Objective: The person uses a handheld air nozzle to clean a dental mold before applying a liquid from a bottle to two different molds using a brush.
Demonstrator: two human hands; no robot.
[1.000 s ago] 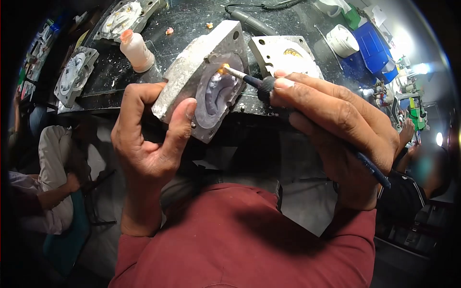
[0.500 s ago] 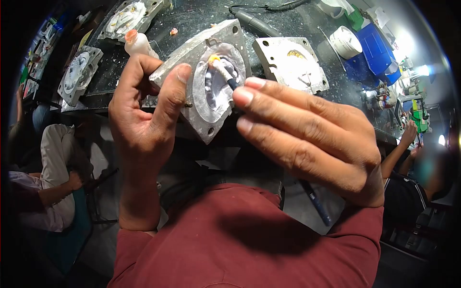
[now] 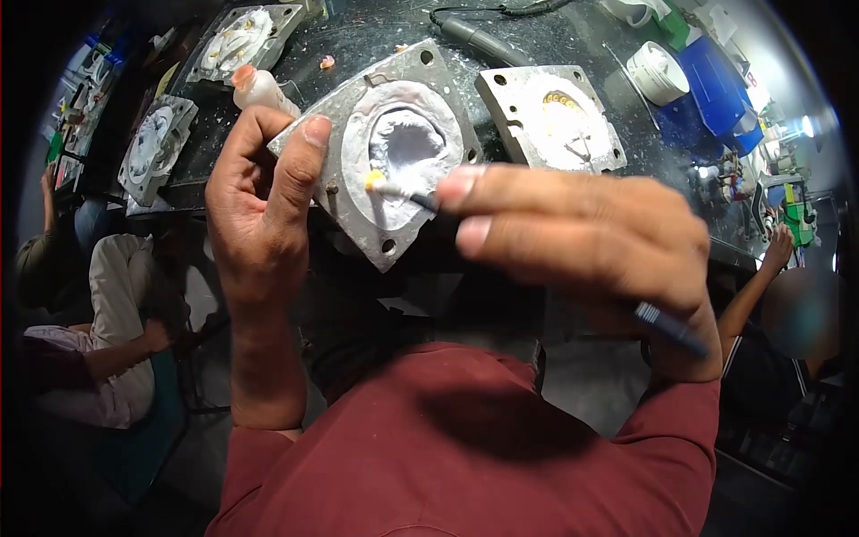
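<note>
My left hand grips the left edge of a grey metal dental flask half, held tilted with its face towards me. Set in it is a white plaster mould with a hollow, horseshoe-shaped groove of tooth sockets. Between the fingers of my right hand is a brush with a dark handle; its yellow-stained tip is at the lower left rim of the plaster. The handle's back end shows below my right hand, which is partly blurred. A white bottle with an orange-red top stands behind my left fingers.
Right of the mould lies another flask half with yellowish teeth in plaster. More flask halves lie at the left. Behind are a grey handpiece, a white tub and a blue bin. People sit on both sides.
The brush tip has gone from the upper part of the groove down to the lower left rim. My left hand has turned the flask half to face me more squarely.
</note>
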